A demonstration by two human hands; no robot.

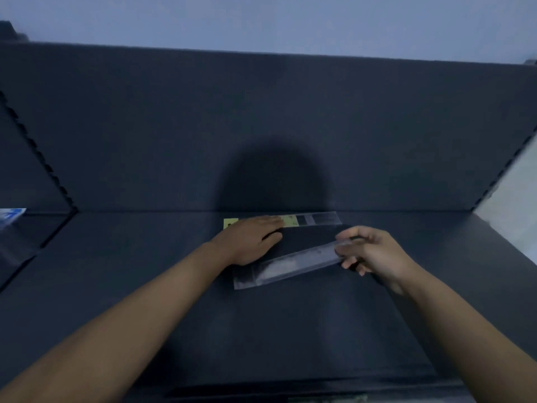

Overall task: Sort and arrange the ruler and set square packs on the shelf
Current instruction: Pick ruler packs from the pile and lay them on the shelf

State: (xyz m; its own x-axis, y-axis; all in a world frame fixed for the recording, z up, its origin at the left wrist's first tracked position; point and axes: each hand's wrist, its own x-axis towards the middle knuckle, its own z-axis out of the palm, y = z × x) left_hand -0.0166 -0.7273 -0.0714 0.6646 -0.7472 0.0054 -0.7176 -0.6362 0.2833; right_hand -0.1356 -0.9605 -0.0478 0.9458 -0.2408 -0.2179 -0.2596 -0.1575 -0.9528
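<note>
A dark shelf board (290, 330) lies in front of me. At its back edge, along the rear panel, lies a ruler pack (316, 220) with a yellow card end and a clear sleeve. My left hand (252, 238) rests flat on that pack with straight fingers, covering its middle. My right hand (369, 251) pinches the right end of a second clear ruler pack (287, 267), which slants down to the left just above the shelf, its left end near my left wrist.
The dark rear panel (261, 126) rises behind the shelf. A notched upright (37, 152) divides off a left bay, where a blue-and-white pack (10, 216) shows at the frame edge. A light wall (511, 199) borders the right side.
</note>
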